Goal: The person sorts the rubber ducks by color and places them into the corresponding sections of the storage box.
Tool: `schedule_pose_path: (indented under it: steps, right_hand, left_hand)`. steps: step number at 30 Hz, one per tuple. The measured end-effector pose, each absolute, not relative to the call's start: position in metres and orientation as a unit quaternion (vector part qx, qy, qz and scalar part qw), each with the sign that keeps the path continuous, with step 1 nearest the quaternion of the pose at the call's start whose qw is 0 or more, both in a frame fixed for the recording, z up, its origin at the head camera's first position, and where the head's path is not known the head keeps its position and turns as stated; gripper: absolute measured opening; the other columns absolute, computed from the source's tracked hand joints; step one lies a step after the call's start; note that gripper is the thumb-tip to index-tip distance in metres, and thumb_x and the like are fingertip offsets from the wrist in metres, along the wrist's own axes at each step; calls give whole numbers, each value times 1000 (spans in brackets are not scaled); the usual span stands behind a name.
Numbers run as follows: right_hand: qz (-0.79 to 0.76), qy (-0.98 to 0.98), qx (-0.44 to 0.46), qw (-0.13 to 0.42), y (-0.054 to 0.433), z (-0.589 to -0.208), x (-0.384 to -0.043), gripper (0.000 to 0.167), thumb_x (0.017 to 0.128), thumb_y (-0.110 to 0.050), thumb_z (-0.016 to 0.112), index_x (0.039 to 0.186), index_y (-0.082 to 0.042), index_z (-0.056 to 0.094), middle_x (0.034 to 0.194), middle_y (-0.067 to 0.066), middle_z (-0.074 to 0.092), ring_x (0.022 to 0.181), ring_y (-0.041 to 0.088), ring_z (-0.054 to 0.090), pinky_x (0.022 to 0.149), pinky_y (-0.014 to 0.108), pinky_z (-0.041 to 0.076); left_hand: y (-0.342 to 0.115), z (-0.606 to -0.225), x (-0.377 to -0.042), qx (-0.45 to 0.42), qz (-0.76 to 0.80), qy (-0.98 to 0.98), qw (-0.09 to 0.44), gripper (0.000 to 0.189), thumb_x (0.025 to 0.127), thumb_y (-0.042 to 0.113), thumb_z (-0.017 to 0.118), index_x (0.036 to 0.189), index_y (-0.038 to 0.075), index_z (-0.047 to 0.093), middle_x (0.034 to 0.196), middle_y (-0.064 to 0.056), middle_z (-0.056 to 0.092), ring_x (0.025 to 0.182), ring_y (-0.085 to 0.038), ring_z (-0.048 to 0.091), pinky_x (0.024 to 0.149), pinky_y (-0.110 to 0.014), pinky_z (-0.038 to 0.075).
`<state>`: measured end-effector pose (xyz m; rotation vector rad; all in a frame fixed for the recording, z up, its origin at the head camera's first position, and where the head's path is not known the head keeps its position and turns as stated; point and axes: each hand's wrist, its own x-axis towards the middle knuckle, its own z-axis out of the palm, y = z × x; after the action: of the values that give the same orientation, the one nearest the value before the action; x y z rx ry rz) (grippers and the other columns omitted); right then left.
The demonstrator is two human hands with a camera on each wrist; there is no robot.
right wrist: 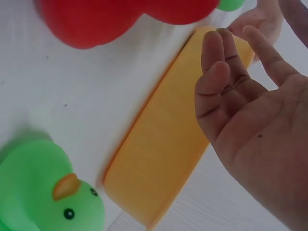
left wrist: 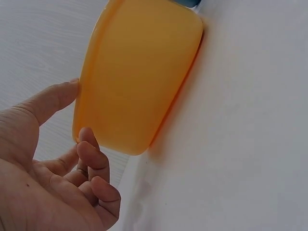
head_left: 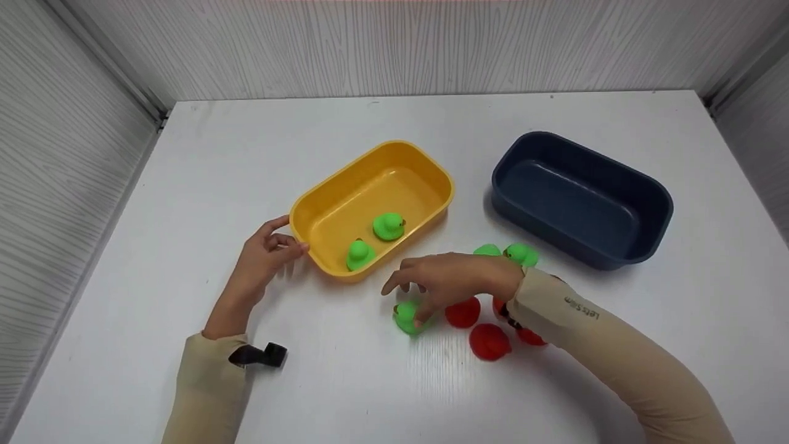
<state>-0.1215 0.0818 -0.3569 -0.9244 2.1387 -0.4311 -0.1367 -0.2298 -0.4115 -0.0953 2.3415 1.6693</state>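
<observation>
the left hand (head_left: 262,256) rests against the near left corner of the yellow tub (head_left: 425,169), thumb on the rim and fingers loosely curled at the outer wall; in the left wrist view the thumb and fingertips touch the tub's side without wrapping round it. the right hand (head_left: 453,280) hovers with fingers spread and relaxed over a green duck (head_left: 405,317) on the white table (head_left: 185,185), one fingertip touching or just above the duck; it grasps nothing. the right wrist view shows the open palm, the duck's orange beak and the tub's long wall just beyond.

counted: two tubs, the yellow one and a dark blue tub (head_left: 653,203) to its right, well apart. five green ducks in all: two inside the yellow tub (head_left: 359,254) (head_left: 389,226), one under the right hand, and two (head_left: 487,250) (head_left: 522,253) beyond the right wrist, near the blue tub. red ducks (head_left: 489,341) lie clustered beside the right forearm; four show at least in part, some hidden by the sleeve. the blue tub holds no ducks.
</observation>
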Motion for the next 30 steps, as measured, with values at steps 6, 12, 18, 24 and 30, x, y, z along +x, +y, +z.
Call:
schedule_pose_path:
  steps: [6, 12, 18, 24, 30]
  right_hand:
    - [-155, 834, -371, 377, 83, -365, -121, 55, 84, -26, 75, 135, -27, 54, 123, -1, 57, 110, 17, 55, 96, 35, 46]
    - [-130, 839, -377, 369, 81, -370, -120, 49, 84, -25, 74, 130, -27, 58, 115, -1, 59, 102, 13, 55, 93, 33, 46]
    - [-132, 842, -376, 364, 79, -375, -121, 40, 85, -21, 72, 123, -30, 63, 111, -3, 59, 97, 13, 54, 90, 30, 47]
    - [-133, 841, -385, 356, 80, -376, -122, 35, 85, -18, 71, 118, -30, 65, 107, -4, 60, 95, 12, 54, 88, 30, 47]
    - [-139, 840, -386, 355, 80, -375, -123, 33, 86, -16, 70, 116, -30, 66, 101, -5, 60, 92, 13, 53, 84, 29, 46]
  left_hand:
    - [-229, -413, -136, -33, 573, 808, 132, 74, 88, 29, 71, 148, 12, 33, 90, 8, 59, 81, -12, 55, 67, -19, 42]
    - [-230, -413, -135, -34, 579, 804, 132, 73, 87, 28, 72, 148, 12, 34, 89, 7, 59, 83, -13, 57, 68, -19, 43]
    - [-230, -411, -135, -36, 566, 813, 131, 72, 88, 29, 71, 148, 12, 34, 90, 7, 58, 84, -13, 57, 71, -19, 44]
    - [-229, -410, -136, -31, 565, 814, 129, 72, 88, 29, 71, 148, 12, 34, 91, 6, 58, 83, -11, 56, 72, -20, 44]
    - [-229, -410, -136, -30, 572, 809, 129, 72, 88, 27, 71, 147, 11, 34, 89, 7, 58, 82, -12, 55, 71, -19, 43]
